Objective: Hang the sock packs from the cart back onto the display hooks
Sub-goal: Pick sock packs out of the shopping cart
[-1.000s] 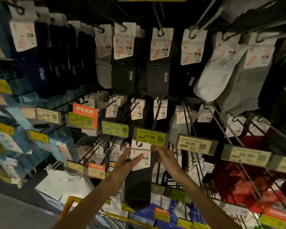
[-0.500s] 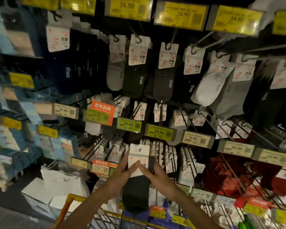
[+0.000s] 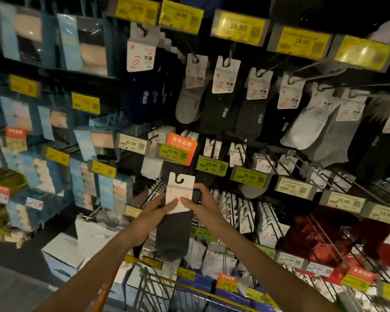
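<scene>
A dark grey sock pack (image 3: 175,228) with a white card header and hook hole hangs upright between my hands, in front of the display's middle rows. My left hand (image 3: 154,212) pinches the header's left side, thumb on the card. My right hand (image 3: 200,207) holds the header's right side, thumb on the card and fingers curled behind. The pack is off any hook, below the green 25.90 price tags (image 3: 211,165). Display hooks (image 3: 229,57) above carry rows of grey, black and white sock packs. The cart (image 3: 149,287), wire with a yellow rim, sits at the bottom centre.
Yellow 16.90 price tags (image 3: 239,27) line the top row. Boxed blue packs (image 3: 83,41) fill the shelves at left. Red packs (image 3: 324,246) hang at lower right behind long wire hooks. White boxes (image 3: 63,253) lie at lower left beside the cart.
The view has tilted up and shifted, bringing the 16.90 tags into sight. Both hands drew the sock pack down and away from the 25.90 tag hook, thumbs now meeting on the header.
</scene>
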`<act>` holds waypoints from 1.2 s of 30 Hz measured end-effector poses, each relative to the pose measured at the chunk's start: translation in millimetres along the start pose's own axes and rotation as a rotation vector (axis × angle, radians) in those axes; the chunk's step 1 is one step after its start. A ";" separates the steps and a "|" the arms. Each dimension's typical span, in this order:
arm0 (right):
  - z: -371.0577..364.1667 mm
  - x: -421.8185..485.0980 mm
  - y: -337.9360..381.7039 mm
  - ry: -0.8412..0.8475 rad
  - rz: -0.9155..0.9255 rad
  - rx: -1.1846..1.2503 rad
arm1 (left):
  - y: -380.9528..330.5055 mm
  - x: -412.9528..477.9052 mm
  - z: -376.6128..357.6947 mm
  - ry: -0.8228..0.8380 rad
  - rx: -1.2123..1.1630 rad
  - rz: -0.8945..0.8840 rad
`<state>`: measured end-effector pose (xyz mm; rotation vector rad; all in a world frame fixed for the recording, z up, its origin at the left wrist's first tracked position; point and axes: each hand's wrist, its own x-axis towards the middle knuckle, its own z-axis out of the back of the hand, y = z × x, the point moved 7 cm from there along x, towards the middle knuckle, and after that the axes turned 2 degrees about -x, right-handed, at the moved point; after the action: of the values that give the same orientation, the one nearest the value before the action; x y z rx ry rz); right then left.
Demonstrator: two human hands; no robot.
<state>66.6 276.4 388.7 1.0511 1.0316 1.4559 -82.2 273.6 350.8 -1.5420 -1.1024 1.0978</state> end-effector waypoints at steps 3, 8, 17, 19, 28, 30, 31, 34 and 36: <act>-16.1 11.5 5.1 0.009 -0.031 -0.026 | -2.2 1.0 20.4 -0.044 0.033 0.003; -33.5 34.3 9.9 -0.044 -0.116 0.063 | -18.3 11.9 52.2 -0.200 0.069 -0.074; -52.2 63.5 19.5 -0.028 0.008 0.052 | -27.8 32.4 74.7 -0.177 -0.028 -0.128; -51.2 68.4 20.7 -0.067 0.051 0.065 | -33.7 36.7 75.2 -0.173 -0.052 -0.148; -46.1 70.4 16.0 -0.239 0.167 0.123 | -38.1 57.7 66.6 -0.160 -0.061 -0.212; -45.3 66.0 15.6 -0.268 0.217 0.125 | -35.6 59.0 63.2 -0.150 -0.071 -0.223; -44.6 62.7 14.5 -0.283 0.237 0.130 | -34.9 58.8 61.7 -0.144 -0.073 -0.235; -38.8 57.3 10.0 -0.336 0.258 0.147 | -35.9 59.7 56.1 -0.117 -0.074 -0.265; -38.4 59.6 10.7 -0.323 0.248 0.163 | -37.4 61.9 54.9 -0.114 -0.072 -0.273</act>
<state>21.1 331.4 394.8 1.5209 0.8177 1.3513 -128.4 349.8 367.8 -1.3483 -1.3980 0.9763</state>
